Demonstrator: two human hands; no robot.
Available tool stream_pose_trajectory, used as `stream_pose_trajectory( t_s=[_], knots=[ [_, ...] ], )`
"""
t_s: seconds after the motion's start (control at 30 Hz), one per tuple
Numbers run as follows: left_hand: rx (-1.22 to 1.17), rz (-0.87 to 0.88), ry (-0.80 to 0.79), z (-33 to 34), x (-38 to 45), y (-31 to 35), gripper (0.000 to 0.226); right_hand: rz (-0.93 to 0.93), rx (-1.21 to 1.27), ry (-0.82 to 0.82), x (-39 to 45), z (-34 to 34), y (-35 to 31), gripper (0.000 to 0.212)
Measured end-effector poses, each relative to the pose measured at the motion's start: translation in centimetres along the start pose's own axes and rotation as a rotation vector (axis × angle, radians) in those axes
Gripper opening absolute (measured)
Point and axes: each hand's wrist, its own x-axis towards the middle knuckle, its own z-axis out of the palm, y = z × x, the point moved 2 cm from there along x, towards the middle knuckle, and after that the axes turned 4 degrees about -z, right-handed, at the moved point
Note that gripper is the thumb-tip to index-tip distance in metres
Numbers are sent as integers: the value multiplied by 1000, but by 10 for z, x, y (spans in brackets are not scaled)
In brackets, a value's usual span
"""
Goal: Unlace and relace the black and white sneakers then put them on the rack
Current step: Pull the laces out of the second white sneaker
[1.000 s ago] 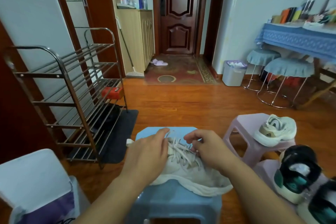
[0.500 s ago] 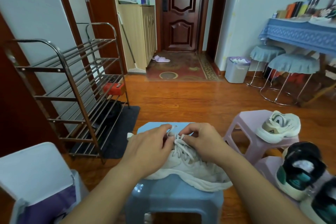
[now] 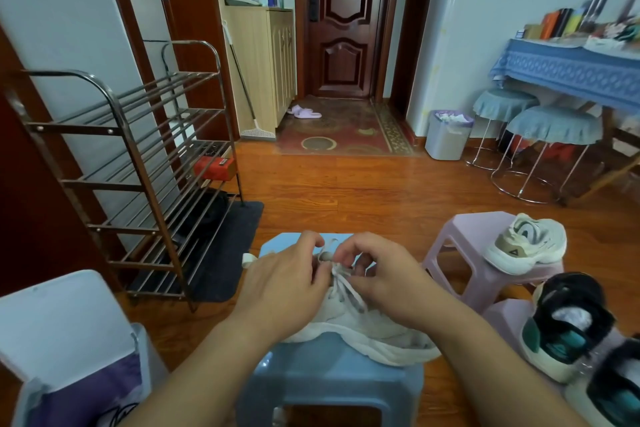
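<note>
— White sneaker (image 3: 349, 326) lying on blue stool (image 3: 329, 374), long axis running away toward rack (image 3: 138, 184)?
— Yes. Left hand (image 3: 287, 288) and right hand (image 3: 384, 284) both pinching lace (image 3: 341, 274), equally near, rack far left.

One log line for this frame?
left hand: pinching lace | right hand: pinching lace | white sneaker: on blue stool | rack: no sneakers

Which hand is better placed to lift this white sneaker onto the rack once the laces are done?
Left, probably: the left hand is on the rack side of the white sneaker.
</note>
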Motion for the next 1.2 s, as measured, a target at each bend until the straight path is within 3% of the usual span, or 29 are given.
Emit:
stream_pose_trajectory(
  t_s=[0.17, 0.27, 0.43, 0.5, 0.6, 0.7, 0.83, 0.93, 1.0, 1.1, 1.13, 1.2],
  knots=[
    [-269, 104, 97, -8, -3, 2, 18, -7, 7, 124, 2, 2, -3, 19],
    [-182, 207, 29, -9, -3, 0, 21, 61, 100, 84, 4, -3, -3, 18],
    [-35, 189, 24, -7, 1, 4, 25, 130, 210, 106, 5, -3, -10, 12],
    [-59, 173, 28, -6, 2, 4, 25, 181, 448, 280, 7, -16, -12, 11],
    [-167, 181, 3, -3, 2, 10, 3, 204, 1155, 723, 10, -40, -4, 10],
    [-193, 165, -41, 3, 1, 19, 13, 189, 1512, 876, 14, -34, -1, 7],
    [-307, 92, 3, 2, 1, 15, 20, 261, 1439, 751, 19, -21, 11, 7],
    [-435, 41, 7, 1, 0, 14, 41, 364, 1377, 732, 16, -20, 27, 8],
    [-514, 4, -41, 1, -1, 14, 55, 320, 1448, 829, 14, -34, 36, 11],
    [-523, 19, -137, -1, -1, 11, 55, 219, 1551, 1023, 8, -67, 53, 3],
    [-517, 30, -156, -1, -1, 10, 53, 251, 1490, 1010, 5, -71, 57, 7],
    [-502, 43, -158, -1, 0, 9, 47, 380, 1207, 799, 1, -60, 59, 25]
  ],
)
